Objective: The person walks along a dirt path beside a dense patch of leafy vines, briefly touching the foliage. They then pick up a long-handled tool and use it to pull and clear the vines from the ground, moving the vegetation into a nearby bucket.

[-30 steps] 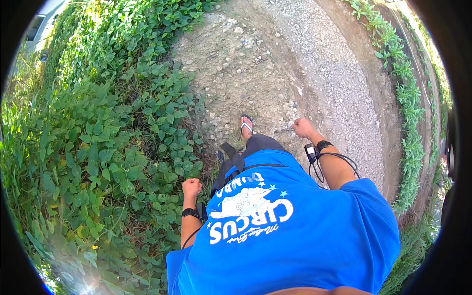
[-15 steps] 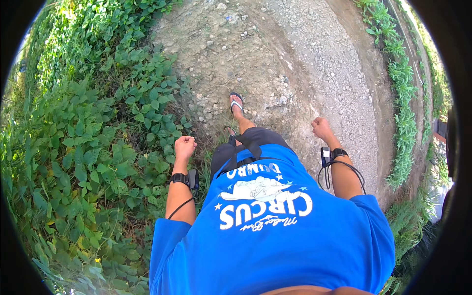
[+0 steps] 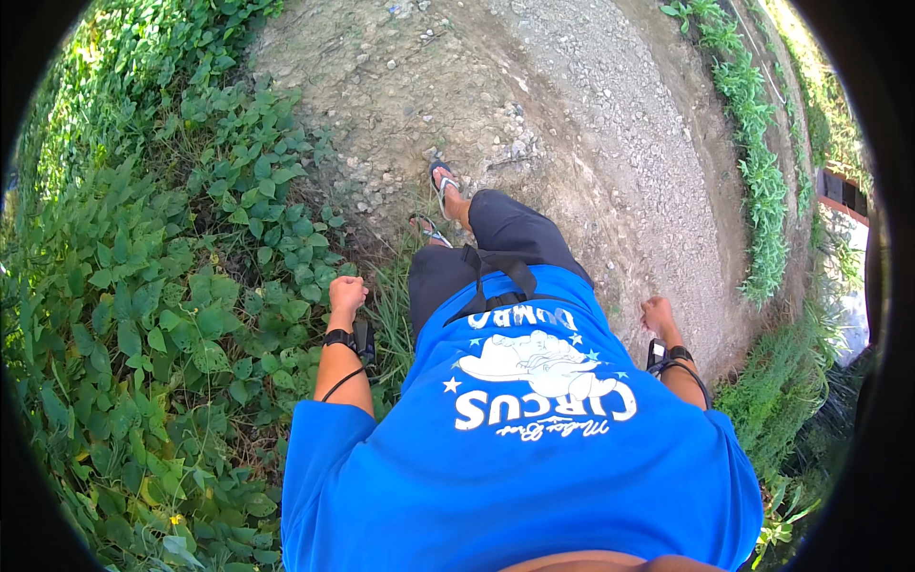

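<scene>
Your left hand (image 3: 348, 292), left of the shirt (image 3: 534, 486), and right hand (image 3: 656, 316), right of it, look curled closed, nothing visible inside. Vines (image 3: 219, 334) left of the shirt could snag your cable (image 3: 342, 383); loose stones (image 3: 519, 148) beyond it could turn a sandal (image 3: 444, 184).

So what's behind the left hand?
Leafy green plants on its left, grass on its right; whatever lies directly behind the left hand is covered.

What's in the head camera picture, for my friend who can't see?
Someone in a blue shirt and sandals is on a stony path beside leafy plants, left hand and right hand curled with nothing visible in them.
</scene>
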Motion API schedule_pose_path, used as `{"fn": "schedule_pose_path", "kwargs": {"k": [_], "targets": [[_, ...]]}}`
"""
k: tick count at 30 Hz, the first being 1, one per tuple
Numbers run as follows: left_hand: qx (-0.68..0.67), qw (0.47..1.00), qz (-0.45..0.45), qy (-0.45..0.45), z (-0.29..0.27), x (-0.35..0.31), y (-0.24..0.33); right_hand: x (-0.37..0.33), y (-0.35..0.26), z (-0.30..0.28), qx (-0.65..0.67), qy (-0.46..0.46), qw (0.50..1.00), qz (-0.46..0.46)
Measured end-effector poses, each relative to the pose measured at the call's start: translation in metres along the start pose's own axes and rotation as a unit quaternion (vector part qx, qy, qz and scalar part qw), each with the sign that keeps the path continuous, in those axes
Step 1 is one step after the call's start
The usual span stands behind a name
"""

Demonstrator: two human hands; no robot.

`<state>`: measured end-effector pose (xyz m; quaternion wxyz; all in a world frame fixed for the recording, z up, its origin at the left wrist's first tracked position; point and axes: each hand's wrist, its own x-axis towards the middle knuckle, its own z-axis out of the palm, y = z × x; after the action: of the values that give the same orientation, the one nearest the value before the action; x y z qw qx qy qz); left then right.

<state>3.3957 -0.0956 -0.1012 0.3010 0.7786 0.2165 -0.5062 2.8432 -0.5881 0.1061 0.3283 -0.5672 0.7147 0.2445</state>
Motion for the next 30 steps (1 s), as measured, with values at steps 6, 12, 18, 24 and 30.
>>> {"fn": "schedule_pose_path", "kwargs": {"k": [6, 12, 18, 24, 30], "targets": [[-0.104, 0.994, 0.044, -0.01, 0.003, -0.009, 0.001, -0.01, -0.025, -0.015, -0.051, 0.012, 0.998, -0.036], [-0.145, 0.988, 0.046, 0.005, 0.01, -0.029, -0.012, 0.02, -0.115, -0.031, -0.104, 0.038, 0.981, -0.161], [-0.127, 0.992, -0.011, 0.025, 0.019, -0.058, -0.063, 0.038, -0.179, -0.014, -0.098, -0.001, 0.963, -0.251], [-0.128, 0.99, -0.045, 0.036, 0.06, -0.079, -0.075, 0.061, -0.176, 0.009, -0.141, 0.004, 0.917, -0.373], [-0.065, 0.997, 0.036, 0.008, 0.121, -0.087, -0.019, 0.092, -0.12, -0.003, -0.132, -0.011, 0.921, -0.368]]}}
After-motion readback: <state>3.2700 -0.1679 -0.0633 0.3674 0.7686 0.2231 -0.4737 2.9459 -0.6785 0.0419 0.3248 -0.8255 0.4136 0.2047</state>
